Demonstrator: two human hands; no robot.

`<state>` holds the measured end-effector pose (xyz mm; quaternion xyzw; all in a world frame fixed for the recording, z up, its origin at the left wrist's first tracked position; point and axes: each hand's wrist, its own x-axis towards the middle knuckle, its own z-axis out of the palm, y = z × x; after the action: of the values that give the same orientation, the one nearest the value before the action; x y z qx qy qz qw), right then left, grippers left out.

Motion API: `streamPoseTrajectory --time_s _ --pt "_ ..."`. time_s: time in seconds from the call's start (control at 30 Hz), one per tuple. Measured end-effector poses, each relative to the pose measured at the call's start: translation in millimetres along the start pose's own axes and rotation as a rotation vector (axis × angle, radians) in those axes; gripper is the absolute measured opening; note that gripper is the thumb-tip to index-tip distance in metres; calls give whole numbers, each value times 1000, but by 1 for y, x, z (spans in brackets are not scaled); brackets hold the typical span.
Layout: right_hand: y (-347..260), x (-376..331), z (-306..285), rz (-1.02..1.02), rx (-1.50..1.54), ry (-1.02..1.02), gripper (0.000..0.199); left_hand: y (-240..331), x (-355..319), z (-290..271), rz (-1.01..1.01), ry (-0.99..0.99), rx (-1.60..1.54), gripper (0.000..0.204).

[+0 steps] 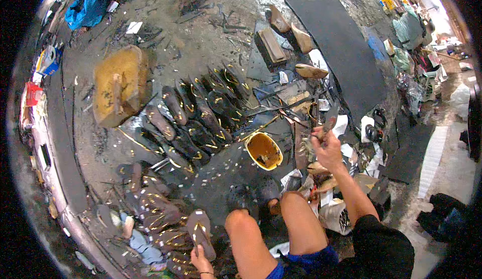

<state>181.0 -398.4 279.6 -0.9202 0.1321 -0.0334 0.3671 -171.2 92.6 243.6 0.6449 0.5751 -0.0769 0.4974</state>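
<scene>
At the bottom, my left hand is closed on the edge of a brown flip-flop with gold-trimmed straps. The flip-flop lies over a heap of similar brown sandals. My right hand is raised over the clutter on the right, its fingers closed around a small dark thing with a flat end. I cannot make out what it is. Left of that hand stands a yellow-rimmed tub with brownish stuff inside. Rows of dark flip-flops lie ahead on the floor.
A wooden block coated yellowish stands at left. Wooden shoe lasts lie near a large black sheet at far right. Scraps and tools surround my right arm. A blue plastic bag sits far left. My bare knees frame the near middle.
</scene>
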Motion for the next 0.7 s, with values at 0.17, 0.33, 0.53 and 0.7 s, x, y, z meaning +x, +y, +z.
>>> streamPoseTrajectory --time_s 0.17,0.33,0.53,0.7 --pt "-74 30 -132 320 195 42 19 182 -74 -5 -61 -146 -330 43" --pt "-167 111 -153 332 451 -359 22 427 -111 84 311 -274 132 35" --pt "-195 184 -199 316 647 -758 41 598 -134 229 492 -913 291 30" --pt "-138 313 -237 448 489 -815 43 699 -160 405 374 -1284 603 36"
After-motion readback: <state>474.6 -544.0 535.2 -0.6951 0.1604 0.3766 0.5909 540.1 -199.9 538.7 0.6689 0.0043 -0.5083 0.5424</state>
